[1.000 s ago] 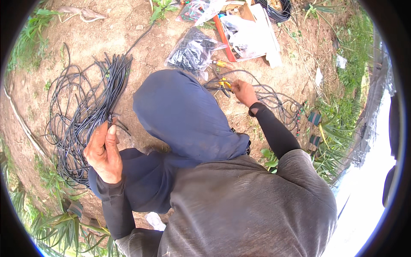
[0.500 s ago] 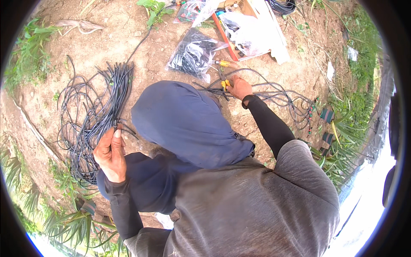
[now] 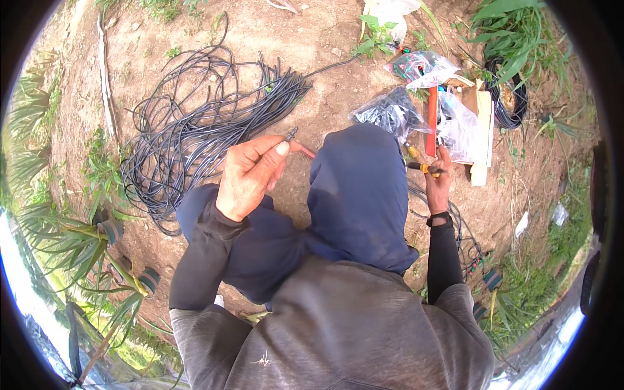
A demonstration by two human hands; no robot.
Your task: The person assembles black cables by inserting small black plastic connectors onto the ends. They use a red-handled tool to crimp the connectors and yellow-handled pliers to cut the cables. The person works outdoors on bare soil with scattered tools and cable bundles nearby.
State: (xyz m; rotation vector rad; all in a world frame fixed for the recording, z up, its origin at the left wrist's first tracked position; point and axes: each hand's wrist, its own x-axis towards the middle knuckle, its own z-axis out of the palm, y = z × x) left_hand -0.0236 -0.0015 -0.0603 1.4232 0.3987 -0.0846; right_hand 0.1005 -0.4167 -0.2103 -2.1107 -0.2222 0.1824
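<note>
My left hand [image 3: 252,174] is raised in front of my left knee, thumb and finger pinched on a small dark pointed piece [image 3: 292,134], too small to name. Behind it lies a large bundle of thin black tubing [image 3: 214,123], loosely looped on the soil, its cut ends gathered toward the right. At the right, beside my other knee, my right hand [image 3: 438,190] holds yellow-and-black pliers [image 3: 427,169]. Its fingertips reach up to the near edge of an open box with a red side [image 3: 432,120], and are partly hard to make out.
A clear bag of black parts [image 3: 392,112] lies left of the box, with another plastic bag [image 3: 422,67] beyond it. A black coil [image 3: 510,97] rests at the far right. More thin tubing [image 3: 465,234] runs beside my right forearm. Potted spiky plants [image 3: 84,240] stand at the left.
My view has turned, shifting the scene across the picture. My left hand has come away from the tubing bundle. My right hand has moved with the pliers from the loose tubing to the box.
</note>
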